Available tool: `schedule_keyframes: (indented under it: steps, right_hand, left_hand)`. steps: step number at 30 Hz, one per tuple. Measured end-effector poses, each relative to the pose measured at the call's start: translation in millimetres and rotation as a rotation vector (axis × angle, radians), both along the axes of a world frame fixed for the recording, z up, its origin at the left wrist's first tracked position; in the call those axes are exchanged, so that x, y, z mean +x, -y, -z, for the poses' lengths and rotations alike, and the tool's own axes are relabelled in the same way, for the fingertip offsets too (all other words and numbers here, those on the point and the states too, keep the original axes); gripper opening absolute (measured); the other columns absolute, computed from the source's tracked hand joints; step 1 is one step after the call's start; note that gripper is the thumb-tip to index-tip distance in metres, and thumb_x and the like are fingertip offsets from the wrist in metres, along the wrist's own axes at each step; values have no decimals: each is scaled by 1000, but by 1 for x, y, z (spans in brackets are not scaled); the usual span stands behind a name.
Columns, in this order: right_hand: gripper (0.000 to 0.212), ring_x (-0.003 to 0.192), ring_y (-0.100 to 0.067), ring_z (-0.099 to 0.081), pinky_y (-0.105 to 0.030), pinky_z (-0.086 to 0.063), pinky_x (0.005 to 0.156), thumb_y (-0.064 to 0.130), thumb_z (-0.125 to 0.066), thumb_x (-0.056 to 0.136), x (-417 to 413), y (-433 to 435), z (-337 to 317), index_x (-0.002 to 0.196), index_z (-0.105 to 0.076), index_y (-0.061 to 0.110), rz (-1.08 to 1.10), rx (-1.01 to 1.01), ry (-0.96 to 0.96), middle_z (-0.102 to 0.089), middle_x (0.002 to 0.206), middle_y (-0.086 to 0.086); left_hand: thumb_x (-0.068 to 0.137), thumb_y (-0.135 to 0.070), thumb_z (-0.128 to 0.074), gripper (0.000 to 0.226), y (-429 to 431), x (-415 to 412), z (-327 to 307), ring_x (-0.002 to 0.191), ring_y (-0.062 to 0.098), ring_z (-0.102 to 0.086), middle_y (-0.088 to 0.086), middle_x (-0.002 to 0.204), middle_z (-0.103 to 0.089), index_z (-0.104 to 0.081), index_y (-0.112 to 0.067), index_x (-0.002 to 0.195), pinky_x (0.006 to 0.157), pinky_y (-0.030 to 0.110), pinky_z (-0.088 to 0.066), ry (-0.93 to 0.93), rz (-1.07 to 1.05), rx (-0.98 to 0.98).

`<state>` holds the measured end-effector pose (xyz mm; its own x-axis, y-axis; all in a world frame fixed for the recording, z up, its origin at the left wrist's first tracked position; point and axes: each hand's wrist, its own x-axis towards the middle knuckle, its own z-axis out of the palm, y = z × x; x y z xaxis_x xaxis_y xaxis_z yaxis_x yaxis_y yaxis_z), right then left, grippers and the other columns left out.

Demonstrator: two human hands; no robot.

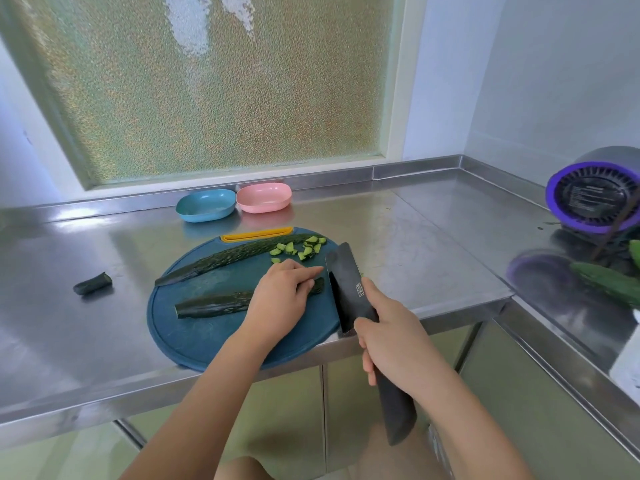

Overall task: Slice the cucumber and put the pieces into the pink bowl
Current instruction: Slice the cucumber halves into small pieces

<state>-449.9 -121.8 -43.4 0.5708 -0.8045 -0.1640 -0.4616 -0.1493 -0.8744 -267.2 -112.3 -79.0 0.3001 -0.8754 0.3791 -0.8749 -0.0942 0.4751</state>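
Note:
Two long cucumber halves lie on a round dark blue cutting board (194, 337). The far half (221, 258) is untouched. My left hand (277, 299) presses down on the near half (211, 306) at its right end, fingers curled over it. My right hand (391, 341) grips the handle of a black knife (346, 285), whose blade stands just right of the left fingertips at the cucumber's end. Several small cut pieces (301, 249) are heaped at the board's far right. The pink bowl (264, 197) sits behind the board, with no cucumber in it.
A blue bowl (206, 205) stands left of the pink one. A cucumber stub (92, 284) lies on the steel counter left of the board. At the right are a purple round appliance (595, 195) and more green cucumbers (609, 282). A frosted window is behind.

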Motion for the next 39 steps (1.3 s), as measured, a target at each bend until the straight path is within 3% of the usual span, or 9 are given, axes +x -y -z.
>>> schedule_keyframes:
  steps: [5,11,15,18,23,28,34,39]
  right_hand:
    - [75,41,-16,-52,-28,-49,46,4,-36,90,2,-1,-3,151,-12,41,-19,9,45,-55,60,-2]
    - [75,42,-17,-54,-30,-54,50,5,-35,90,5,-3,-2,151,-9,41,-47,-11,-5,-55,70,-2]
    - [73,37,-10,-52,-16,-47,44,8,-33,93,7,-4,-6,152,-4,40,-63,-50,-84,-57,77,-7]
    - [74,39,-11,-52,-14,-45,43,7,-32,93,9,-5,-11,152,0,38,-82,-63,-148,-58,83,-11]
    - [76,46,-16,-56,-25,-54,57,5,-33,93,18,-6,-13,153,4,34,-83,-74,-210,-61,94,-16]
    - [75,80,-29,-64,-41,-57,75,8,-35,96,30,-12,3,152,10,30,-53,-168,-267,-58,105,-14]
    - [71,50,-17,-55,-26,-55,51,11,-32,98,16,-17,6,151,5,39,-26,-34,-154,-61,97,-15]
    - [70,41,-14,-51,-30,-56,51,8,-35,95,13,-14,8,151,-8,41,14,33,11,-57,74,-7]
  left_hand:
    - [94,-11,-50,35,0,1,1,101,18,-49,-2,101,-59,-60,-24,125,81,23,-36,-13,21,-9]
    - [94,-10,-50,32,0,1,1,100,17,-49,-2,98,-60,-64,-22,121,80,22,-37,-14,21,-16]
    - [93,-9,-52,31,1,2,2,98,17,-50,-3,97,-59,-65,-21,119,79,21,-36,-6,32,-27]
    - [93,-8,-52,30,1,2,3,97,17,-49,-5,93,-57,-65,-20,118,77,21,-36,-12,32,-39]
    - [93,-10,-52,30,1,2,2,96,18,-49,-2,95,-59,-65,-19,119,76,20,-34,-6,26,-39]
    - [94,-12,-51,31,0,2,2,97,16,-49,-1,95,-58,-63,-20,121,75,17,-31,-16,7,-20]
    - [94,-13,-51,30,0,1,2,98,15,-49,-2,94,-56,-64,-22,120,74,15,-29,-55,-16,-19]
    - [94,-11,-52,30,-1,1,2,97,14,-49,-1,94,-57,-64,-21,119,74,14,-29,-73,-5,-27]
